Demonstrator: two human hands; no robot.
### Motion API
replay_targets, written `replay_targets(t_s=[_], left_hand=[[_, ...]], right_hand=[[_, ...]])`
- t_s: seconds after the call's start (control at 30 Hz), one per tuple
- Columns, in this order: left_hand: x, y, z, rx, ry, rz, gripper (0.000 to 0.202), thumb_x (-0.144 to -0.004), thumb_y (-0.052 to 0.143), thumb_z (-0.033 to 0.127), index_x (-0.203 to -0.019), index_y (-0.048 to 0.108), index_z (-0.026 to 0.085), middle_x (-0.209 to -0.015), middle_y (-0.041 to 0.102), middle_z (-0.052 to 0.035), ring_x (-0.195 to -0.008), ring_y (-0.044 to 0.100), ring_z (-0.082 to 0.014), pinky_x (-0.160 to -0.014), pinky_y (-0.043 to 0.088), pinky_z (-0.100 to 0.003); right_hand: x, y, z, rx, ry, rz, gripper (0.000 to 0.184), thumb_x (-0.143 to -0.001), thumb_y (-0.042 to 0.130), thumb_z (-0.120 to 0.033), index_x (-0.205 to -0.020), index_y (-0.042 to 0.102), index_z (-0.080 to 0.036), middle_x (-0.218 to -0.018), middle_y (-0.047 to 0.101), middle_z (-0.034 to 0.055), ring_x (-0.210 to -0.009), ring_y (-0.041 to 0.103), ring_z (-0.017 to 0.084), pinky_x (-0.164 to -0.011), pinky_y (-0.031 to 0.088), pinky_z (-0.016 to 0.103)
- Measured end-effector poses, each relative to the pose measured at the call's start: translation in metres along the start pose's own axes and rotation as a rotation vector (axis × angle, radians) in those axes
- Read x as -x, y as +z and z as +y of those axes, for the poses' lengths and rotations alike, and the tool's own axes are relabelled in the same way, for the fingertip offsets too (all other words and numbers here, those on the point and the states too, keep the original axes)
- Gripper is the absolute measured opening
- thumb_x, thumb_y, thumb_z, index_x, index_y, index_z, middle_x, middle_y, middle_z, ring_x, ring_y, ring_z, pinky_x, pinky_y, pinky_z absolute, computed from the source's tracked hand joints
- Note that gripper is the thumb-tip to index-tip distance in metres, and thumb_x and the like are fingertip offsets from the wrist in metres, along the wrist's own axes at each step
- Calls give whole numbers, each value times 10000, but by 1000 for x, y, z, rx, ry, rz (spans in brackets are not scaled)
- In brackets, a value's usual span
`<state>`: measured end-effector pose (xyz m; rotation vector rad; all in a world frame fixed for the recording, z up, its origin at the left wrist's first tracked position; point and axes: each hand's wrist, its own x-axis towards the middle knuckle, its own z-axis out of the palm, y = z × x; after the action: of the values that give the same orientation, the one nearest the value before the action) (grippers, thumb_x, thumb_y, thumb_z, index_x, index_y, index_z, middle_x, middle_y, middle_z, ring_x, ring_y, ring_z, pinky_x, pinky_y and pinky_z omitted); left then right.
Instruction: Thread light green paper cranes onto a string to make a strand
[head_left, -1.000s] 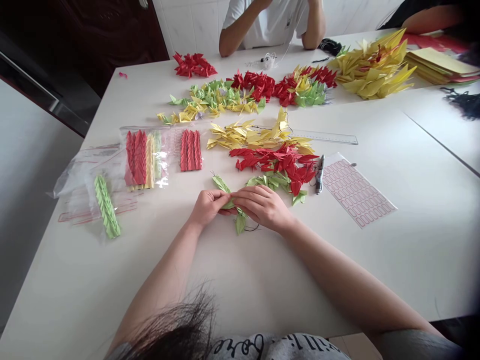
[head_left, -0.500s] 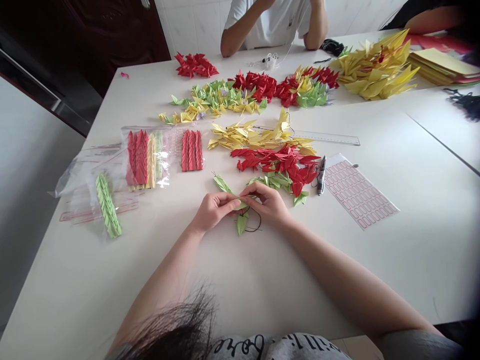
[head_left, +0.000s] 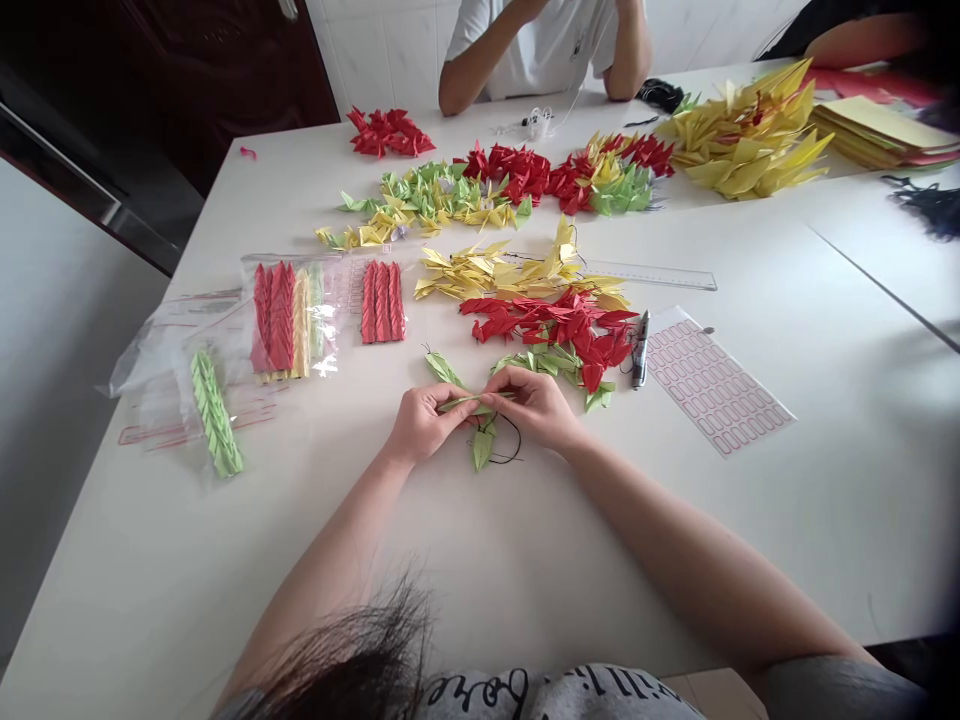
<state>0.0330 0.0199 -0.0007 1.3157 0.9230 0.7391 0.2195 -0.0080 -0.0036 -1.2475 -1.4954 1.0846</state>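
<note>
My left hand point(head_left: 421, 422) and my right hand point(head_left: 538, 405) meet over the white table point(head_left: 675, 520), both pinched on a green folded paper crane point(head_left: 466, 403) strung on a black thread point(head_left: 511, 440). Another green crane point(head_left: 482, 445) hangs just below on the same thread, and one more point(head_left: 442, 368) lies up-left. Behind my hands lie piles of green cranes point(head_left: 551, 362), red cranes point(head_left: 555, 320) and yellow cranes point(head_left: 495, 268).
Plastic bags with stacked red, yellow and green cranes point(head_left: 289, 315) lie at left. A pen point(head_left: 640, 347), a sticker sheet point(head_left: 712, 385) and a ruler point(head_left: 652, 272) sit at right. Far piles of mixed cranes point(head_left: 510, 185), big yellow folds point(head_left: 746, 135). A person in white point(head_left: 540, 45) sits opposite.
My right hand has drawn back to the right, uncovering the green crane between my fingers and the thread loop. My left hand stayed nearly in place.
</note>
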Motion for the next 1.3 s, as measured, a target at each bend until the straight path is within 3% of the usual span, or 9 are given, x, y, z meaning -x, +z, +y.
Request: replay_targets(t_s=[0.1, 0.27, 0.37, 0.47, 0.57, 0.67, 0.8, 1.0, 1.3], left_hand=[[1, 1, 3, 24, 12, 24, 343, -747, 733, 467, -682, 670, 136, -650, 611, -2, -686, 649, -151, -639, 603, -257], [-1, -1, 4, 86, -61, 86, 340, -744, 721, 465, -674, 657, 138, -607, 573, 10, -586, 603, -126, -584, 577, -252], [-2, -3, 3, 90, -76, 95, 324, -746, 717, 448, -665, 657, 141, -605, 566, 12, -591, 597, -124, -585, 568, -247], [-2, -3, 4, 97, -92, 53, 330, -744, 719, 455, -673, 646, 141, -619, 538, 19, -638, 603, -134, -639, 589, -273], [0, -2, 6, 120, -116, -20, 354, -779, 673, 494, -725, 647, 145, -681, 566, 11, -687, 631, -150, -690, 604, -303], [1, -1, 9, 125, -140, -61, 388, -788, 655, 530, -777, 653, 143, -750, 632, -11, -726, 680, -182, -698, 606, -315], [0, 0, 9, 101, -156, -51, 409, -667, 794, 467, -850, 692, 115, -799, 705, -49, -740, 709, -205, -740, 607, -323], [-1, -1, 7, 78, -168, -56, 425, -683, 787, 467, -882, 722, 97, -796, 733, -74, -751, 721, -211, -729, 612, -312], [-1, -5, 9, 126, -216, -50, 403, -680, 792, 469, -847, 721, 110, -737, 728, -63, -673, 727, -219, -667, 620, -316]], right_hand=[[2, 1, -1, 18, 3, -29, 345, -858, 651, -509, -804, 648, -169, -770, 644, 48, -701, 562, 160, -625, 447, 291], [4, 2, -1, -43, -83, -88, 306, -894, 629, -467, -998, 661, -181, -950, 661, 72, -830, 624, 181, -718, 510, 304], [3, 2, 0, -33, -158, -102, 268, -876, 662, -444, -953, 666, -187, -955, 642, 73, -845, 619, 181, -727, 510, 305], [3, 3, 0, -27, -85, -60, 289, -879, 646, -475, -870, 641, -186, -840, 625, 53, -761, 583, 168, -663, 478, 296], [2, 5, 1, -90, -7, -13, 328, -866, 647, -512, -843, 592, -189, -801, 600, 36, -702, 552, 154, -616, 454, 284], [1, 6, 1, -123, -33, 43, 312, -852, 670, -483, -838, 563, -190, -800, 576, 22, -714, 545, 148, -636, 453, 278], [1, 5, 0, -79, -60, 3, 197, -881, 628, -373, -866, 590, -181, -830, 600, 33, -765, 562, 156, -670, 457, 277], [3, 4, -3, -38, -50, -49, 133, -848, 617, -297, -896, 588, -176, -865, 617, 36, -771, 574, 160, -663, 461, 278], [2, 7, 0, -20, -56, 20, 267, -872, 640, -452, -843, 626, -187, -809, 637, 46, -743, 585, 172, -658, 472, 308]])
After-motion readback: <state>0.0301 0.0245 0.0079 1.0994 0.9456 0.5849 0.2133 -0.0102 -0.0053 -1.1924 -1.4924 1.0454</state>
